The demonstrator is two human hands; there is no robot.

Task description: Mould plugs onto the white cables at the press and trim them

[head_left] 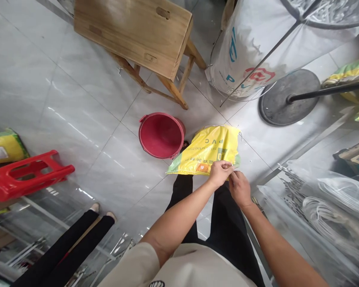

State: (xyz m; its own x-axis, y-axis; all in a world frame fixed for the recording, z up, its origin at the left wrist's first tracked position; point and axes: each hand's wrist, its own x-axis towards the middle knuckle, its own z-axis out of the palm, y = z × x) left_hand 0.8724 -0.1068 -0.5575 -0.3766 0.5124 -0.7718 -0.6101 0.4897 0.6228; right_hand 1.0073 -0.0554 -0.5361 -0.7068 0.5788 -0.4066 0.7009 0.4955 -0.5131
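A yellow and green sack (209,145) with PVC printing stands on the tiled floor in front of my legs. Its near edge is pinched by my left hand (220,173), close to the corner at the right. My right hand (239,187) is right beside it, fingers closed at the same corner; what lies between the fingertips is too small to make out. Just left of the sack is a red bucket (162,135), and nothing shows inside it.
A wooden stool (131,32) stands ahead, with a large white PVC sack (242,59) and a round black base (290,97) to its right. Bagged white cords (326,215) lie at right. A red plastic stool (30,173) and another person's legs (77,243) are at left.
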